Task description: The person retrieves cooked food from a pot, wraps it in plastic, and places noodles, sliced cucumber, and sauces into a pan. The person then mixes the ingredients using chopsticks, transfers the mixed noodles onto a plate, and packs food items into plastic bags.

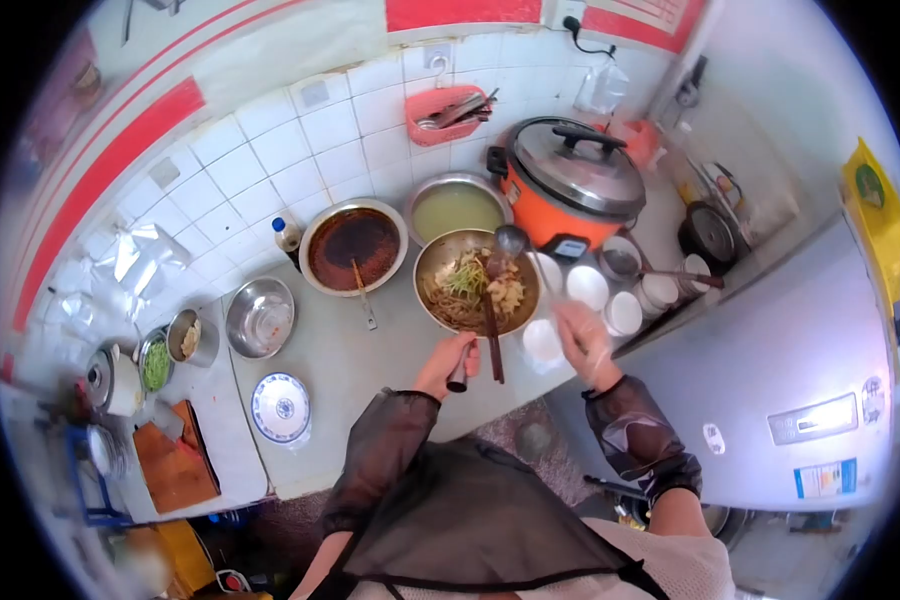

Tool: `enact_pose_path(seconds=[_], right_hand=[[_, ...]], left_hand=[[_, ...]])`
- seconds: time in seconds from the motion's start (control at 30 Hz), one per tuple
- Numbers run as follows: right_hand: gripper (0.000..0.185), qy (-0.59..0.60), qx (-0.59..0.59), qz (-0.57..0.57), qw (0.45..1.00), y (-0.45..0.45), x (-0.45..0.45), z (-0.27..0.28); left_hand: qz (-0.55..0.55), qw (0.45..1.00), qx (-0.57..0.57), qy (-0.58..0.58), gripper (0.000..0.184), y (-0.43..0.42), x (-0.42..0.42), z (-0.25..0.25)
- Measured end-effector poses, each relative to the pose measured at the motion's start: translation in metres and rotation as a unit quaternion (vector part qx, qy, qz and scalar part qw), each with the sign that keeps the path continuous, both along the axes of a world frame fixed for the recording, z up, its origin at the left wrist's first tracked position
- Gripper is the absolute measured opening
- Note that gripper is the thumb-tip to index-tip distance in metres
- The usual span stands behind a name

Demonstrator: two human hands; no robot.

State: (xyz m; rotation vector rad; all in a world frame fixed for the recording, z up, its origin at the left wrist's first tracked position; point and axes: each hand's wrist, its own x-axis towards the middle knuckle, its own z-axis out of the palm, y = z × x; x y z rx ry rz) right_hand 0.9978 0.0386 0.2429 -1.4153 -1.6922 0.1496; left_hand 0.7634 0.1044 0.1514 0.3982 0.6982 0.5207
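Observation:
My left hand (pixel 448 366) is closed round the dark handle (pixel 458 379) of a round pan (pixel 422 285). Noodles (pixel 457 312), shredded green vegetable (pixel 464 278) and pale pieces (pixel 507 293) lie in the pan. Brown chopsticks (pixel 492 340) lean over its near rim, tips in the food. To the right, my right hand (pixel 584 343), in a clear plastic glove, is closed on the thin handle of a ladle (pixel 511 238). The ladle's bowl is over the pan's far right edge. White cups (pixel 587 288) stand beside and partly behind that handle.
Behind the pan are a bowl of dark red sauce (pixel 355 248), a pot of pale green liquid (pixel 457 212) and an orange cooker (pixel 570 190). A steel bowl (pixel 261 317), a patterned plate (pixel 281 408) and a brown board (pixel 173 470) are at left. A white appliance (pixel 740 390) borders the right.

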Motion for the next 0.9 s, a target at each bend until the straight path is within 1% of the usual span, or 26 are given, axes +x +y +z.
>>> enact_pose_path(seconds=[0.03, 0.07, 0.13, 0.2, 0.23, 0.27, 0.3, 0.33, 0.37, 0.4, 0.43, 0.47, 0.5, 0.53, 0.57, 0.6, 0.63, 0.67, 0.7, 0.73, 0.77, 0.8, 0.83, 0.87, 0.9], right_hand=[[0.022, -0.151, 0.043, 0.029, 0.987, 0.007, 0.0, 0.004], [0.026, -0.113, -0.078, 0.003, 0.99, 0.028, 0.0, 0.009], [0.021, -0.069, -0.24, -0.029, 0.968, 0.091, 0.02, -0.017], [0.028, -0.15, -0.208, 0.015, 0.966, 0.149, 0.035, -0.058], [0.027, -0.21, -0.09, 0.056, 0.972, 0.175, 0.045, -0.086], [0.027, -0.151, 0.015, 0.102, 0.983, 0.204, 0.059, -0.123], [0.028, -0.078, 0.118, 0.138, 0.98, 0.232, 0.073, -0.171], [0.027, 0.031, 0.082, 0.099, 0.991, 0.253, 0.08, -0.229], [0.027, 0.124, -0.004, 0.079, 0.989, 0.265, 0.079, -0.247], [0.028, 0.209, -0.087, 0.065, 0.972, 0.268, 0.087, -0.253], [0.029, 0.278, -0.153, 0.063, 0.946, 0.277, 0.094, -0.259], [0.03, 0.34, -0.212, 0.06, 0.914, 0.282, 0.101, -0.269], [0.031, 0.383, -0.258, 0.057, 0.885, 0.29, 0.118, -0.276], [0.031, 0.411, -0.284, 0.047, 0.865, 0.295, 0.144, -0.28], [0.032, 0.425, -0.292, 0.037, 0.856, 0.304, 0.167, -0.281], [0.033, 0.415, -0.286, 0.035, 0.863, 0.307, 0.183, -0.277], [0.034, 0.367, -0.266, 0.049, 0.89, 0.306, 0.187, -0.264], [0.039, 0.209, -0.191, 0.071, 0.956, 0.273, 0.142, -0.219], [0.043, 0.034, -0.101, 0.062, 0.992, 0.184, 0.083, -0.17], [0.041, 0.059, -0.05, 0.156, 0.985, 0.122, 0.02, -0.124], [0.04, 0.079, -0.019, 0.207, 0.975, 0.096, -0.021, -0.1], [0.039, 0.098, 0.01, 0.259, 0.961, 0.071, -0.063, -0.076], [0.035, 0.021, 0.084, 0.355, 0.931, 0.065, -0.084, -0.063], [0.031, -0.07, 0.162, 0.442, 0.88, 0.059, -0.131, -0.047], [0.031, -0.067, 0.18, 0.458, 0.868, 0.065, -0.165, -0.039]], left_hand=[[0.012, 1.0, -0.001, -0.002, 0.019, -0.001, -0.003, 0.003], [0.016, 1.0, -0.003, -0.017, 0.019, -0.005, -0.009, 0.006], [0.056, 0.998, -0.007, -0.027, 0.02, -0.018, -0.02, 0.024], [0.08, 0.997, -0.005, 0.022, 0.02, -0.029, -0.024, 0.059], [0.131, 0.99, -0.021, 0.043, 0.02, -0.028, -0.022, 0.067], [0.13, 0.99, -0.019, 0.048, 0.02, -0.029, -0.02, 0.075], [0.124, 0.991, -0.015, 0.055, 0.02, -0.031, -0.018, 0.078], [0.144, 0.987, -0.019, 0.066, 0.021, -0.035, -0.017, 0.076], [0.173, 0.981, -0.02, 0.084, 0.021, -0.037, -0.02, 0.076], [0.195, 0.973, -0.019, 0.121, 0.021, -0.035, -0.021, 0.074], [0.251, 0.938, 0.049, 0.234, 0.021, -0.04, -0.01, 0.102], [0.203, 0.956, 0.081, 0.194, 0.024, -0.038, -0.017, 0.069], [0.269, 0.946, 0.059, 0.169, 0.027, -0.037, -0.005, 0.076], [0.289, 0.946, 0.058, 0.136, 0.027, -0.026, 0.007, 0.078], [0.303, 0.946, 0.073, 0.086, 0.027, -0.008, 0.019, 0.078], [0.321, 0.939, 0.094, 0.08, 0.027, 0.003, 0.025, 0.077], [0.334, 0.935, 0.087, 0.078, 0.027, 0.011, 0.027, 0.074], [0.353, 0.929, 0.076, 0.079, 0.026, 0.02, 0.031, 0.07], [0.367, 0.92, 0.113, 0.081, 0.026, -0.028, 0.022, 0.062], [0.402, 0.9, 0.115, 0.122, 0.027, -0.046, 0.014, 0.05], [0.43, 0.88, 0.11, 0.168, 0.028, -0.05, -0.005, 0.043], [0.443, 0.873, 0.119, 0.165, 0.032, -0.056, -0.017, 0.042], [0.442, 0.863, 0.146, 0.198, 0.033, -0.057, -0.02, 0.03], [0.445, 0.851, 0.171, 0.22, 0.034, -0.067, -0.051, 0.022], [0.456, 0.859, 0.152, 0.179, 0.033, -0.077, -0.071, 0.031]])
